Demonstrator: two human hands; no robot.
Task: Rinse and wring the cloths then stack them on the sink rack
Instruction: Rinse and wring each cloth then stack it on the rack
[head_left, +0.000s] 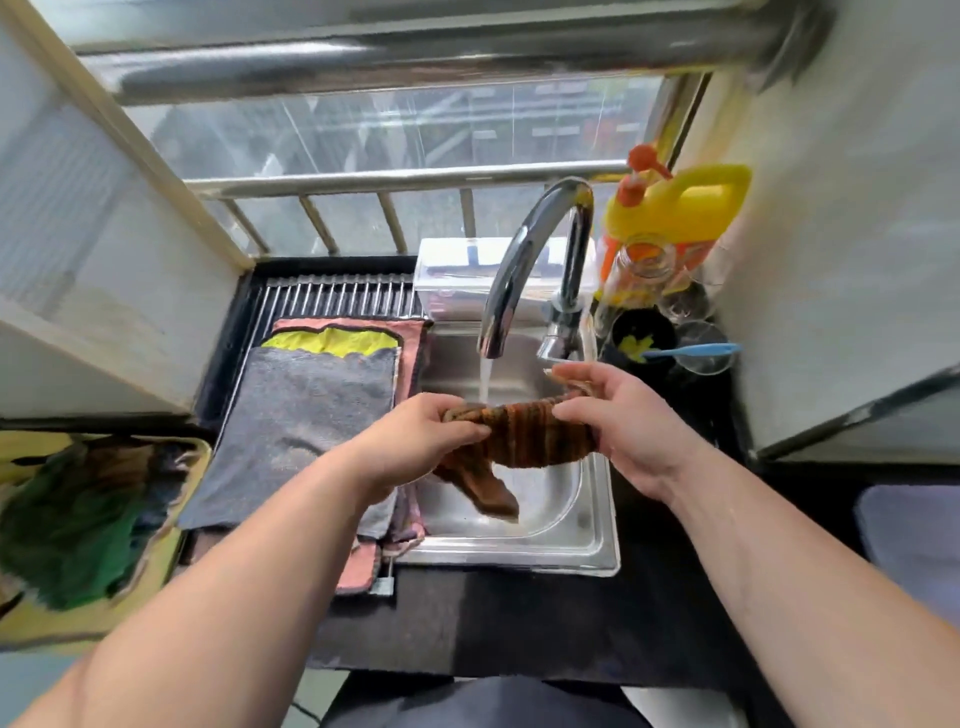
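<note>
Curled fingers of left hand and right hand pinch the striped cloth between them.

The single head view looks steeply down from close above the sink, facing the window.

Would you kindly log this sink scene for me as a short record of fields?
cloth in hand: brown striped cloth, held over the sink
left hand: grips its left end
right hand: grips its right end
tap: running
sink rack: grey cloth on top of a yellow cloth and a pink cloth
</note>
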